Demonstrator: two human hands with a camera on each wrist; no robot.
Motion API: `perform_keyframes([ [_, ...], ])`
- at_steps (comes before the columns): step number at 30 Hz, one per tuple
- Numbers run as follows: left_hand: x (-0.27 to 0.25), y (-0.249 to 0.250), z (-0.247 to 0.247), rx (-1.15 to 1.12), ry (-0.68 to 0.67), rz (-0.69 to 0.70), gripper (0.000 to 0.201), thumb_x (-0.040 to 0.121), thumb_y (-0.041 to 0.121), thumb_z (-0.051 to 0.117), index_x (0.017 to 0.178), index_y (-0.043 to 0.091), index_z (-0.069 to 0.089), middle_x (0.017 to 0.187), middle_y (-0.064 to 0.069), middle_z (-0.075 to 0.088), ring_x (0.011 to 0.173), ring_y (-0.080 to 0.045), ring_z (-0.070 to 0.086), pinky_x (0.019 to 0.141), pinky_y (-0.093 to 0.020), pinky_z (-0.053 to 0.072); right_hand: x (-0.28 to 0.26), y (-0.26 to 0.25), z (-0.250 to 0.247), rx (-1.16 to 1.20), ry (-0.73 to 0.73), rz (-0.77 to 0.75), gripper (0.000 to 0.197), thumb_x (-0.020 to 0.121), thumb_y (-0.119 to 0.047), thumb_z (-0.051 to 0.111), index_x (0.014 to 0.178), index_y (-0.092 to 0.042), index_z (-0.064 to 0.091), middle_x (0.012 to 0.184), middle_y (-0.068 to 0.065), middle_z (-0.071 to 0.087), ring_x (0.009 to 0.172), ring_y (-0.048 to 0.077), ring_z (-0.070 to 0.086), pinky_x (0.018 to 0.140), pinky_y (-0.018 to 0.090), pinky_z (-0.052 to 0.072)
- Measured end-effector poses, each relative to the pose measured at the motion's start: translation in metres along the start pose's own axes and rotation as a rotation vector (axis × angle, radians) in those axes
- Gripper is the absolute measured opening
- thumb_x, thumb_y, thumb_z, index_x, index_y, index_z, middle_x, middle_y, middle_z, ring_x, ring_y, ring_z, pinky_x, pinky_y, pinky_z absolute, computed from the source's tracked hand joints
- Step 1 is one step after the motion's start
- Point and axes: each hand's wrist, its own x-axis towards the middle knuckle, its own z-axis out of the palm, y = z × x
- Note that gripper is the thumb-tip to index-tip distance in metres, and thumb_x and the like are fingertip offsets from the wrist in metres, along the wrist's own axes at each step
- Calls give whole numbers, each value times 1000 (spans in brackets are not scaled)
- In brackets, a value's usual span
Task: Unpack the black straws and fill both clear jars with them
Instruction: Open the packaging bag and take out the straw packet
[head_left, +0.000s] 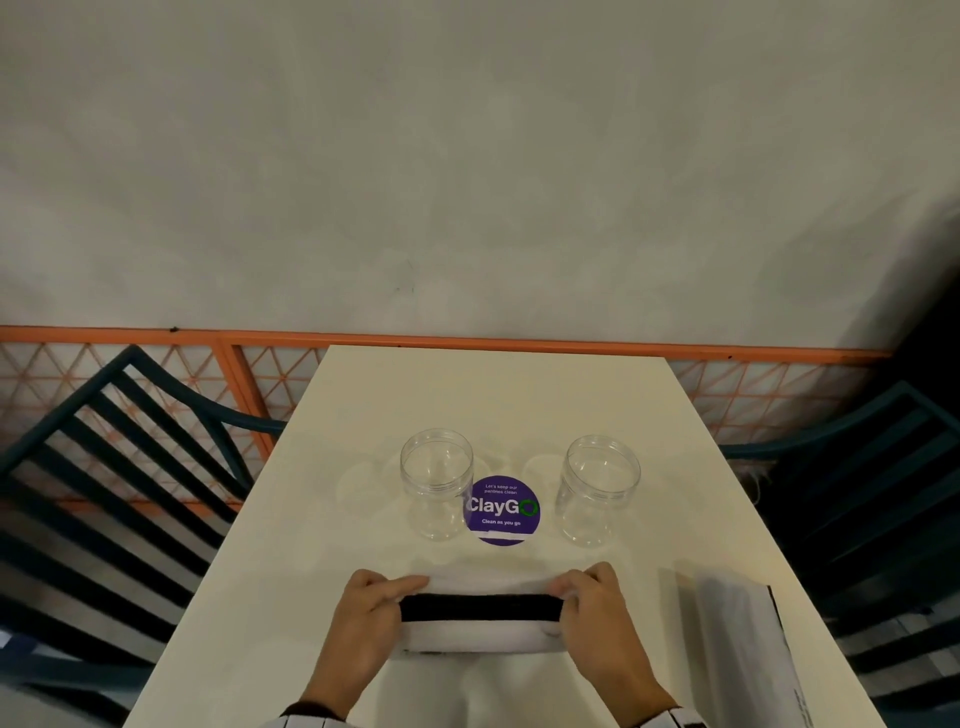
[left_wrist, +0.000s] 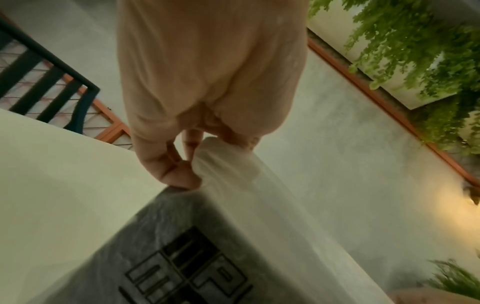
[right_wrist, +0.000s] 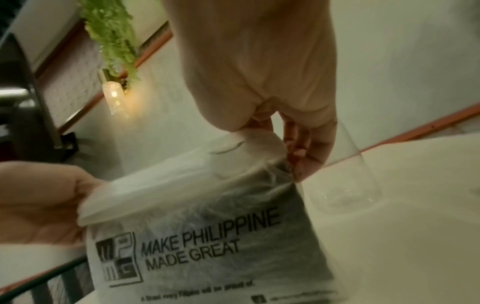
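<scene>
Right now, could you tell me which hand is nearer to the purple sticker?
Roughly equal. The sticker sits midway beyond both: left hand near-left of it, right hand near-right, each gripping the straw pack.

straws (head_left: 480, 608): black bundle, lying crosswise on the table near its front edge, still inside a translucent white bag (head_left: 483, 631) printed "make philippine made great". they show as a dark band through the plastic; single straws can't be made out. the bag is gripped at both ends, its upper edge pinched.

left jar (head_left: 437, 483): clear plastic, upright, no lid, threaded neck, nothing inside. stands beyond the bag, left of centre.

right jar (head_left: 598, 491): same type, upright, open, nothing inside, right of centre, well apart from the left one. in the right wrist view it sits just beside the bag's end (right_wrist: 348, 181).
</scene>
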Motion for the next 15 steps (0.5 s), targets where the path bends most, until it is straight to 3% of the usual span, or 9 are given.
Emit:
perform_keyframes([
  [2, -1, 3, 3, 60, -8, 46, 55, 84, -11, 34, 78, 35, 62, 91, -3, 44, 88, -11, 48, 73, 2, 33, -2, -7, -2, -114, 10, 42, 14, 86, -13, 53, 97, -19, 58, 107, 3, 43, 99, 19, 46, 88, 27, 47],
  [4, -1, 7, 2, 132, 31, 113, 50, 83, -10, 39, 87, 33, 65, 92, 0, 45, 87, -13, 51, 73, -1, 36, -2, -17, -10, -285, 31, -43, 25, 58, -17, 77, 78, -22, 64, 90, 2, 53, 80, 21, 53, 64, 30, 49],
  [5, -2, 10, 1, 154, 54, 141, 46, 83, -8, 42, 93, 28, 68, 92, 2, 46, 85, -12, 52, 71, -3, 38, -1, -22, -11, -350, 60, -133, 28, 50, -18, 81, 72, -23, 65, 83, 0, 55, 74, 20, 56, 60, 29, 49],
  [7, -3, 19, -2, 173, 83, 208, 38, 82, -6, 47, 97, 20, 70, 92, 6, 49, 85, -8, 54, 67, -4, 39, -1, -40, -9, -251, -27, -348, 23, 68, -21, 72, 91, -23, 66, 97, 0, 58, 93, 20, 56, 80, 32, 48],
  [9, -6, 29, -4, 193, 97, 304, 34, 81, -4, 51, 96, 20, 70, 92, 10, 51, 90, 4, 52, 65, -2, 38, 0, -55, -3, -141, -119, -501, 32, 83, -22, 57, 115, -22, 58, 117, 0, 54, 113, 17, 47, 98, 27, 37],
  [12, -10, 40, -6, 242, 103, 427, 31, 80, 1, 56, 97, 24, 70, 94, 14, 53, 96, 8, 48, 68, -1, 38, 5, -72, 5, -110, -163, -584, 46, 85, -23, 54, 131, -22, 46, 127, 2, 52, 118, 17, 44, 103, 23, 32],
  [15, -15, 50, -8, 232, 112, 496, 28, 79, 9, 60, 97, 29, 69, 96, 19, 56, 100, 2, 49, 75, -4, 41, 8, -79, 8, -49, -144, -605, 49, 86, -35, 47, 131, -19, 44, 129, 3, 52, 119, 15, 45, 98, 13, 28],
])
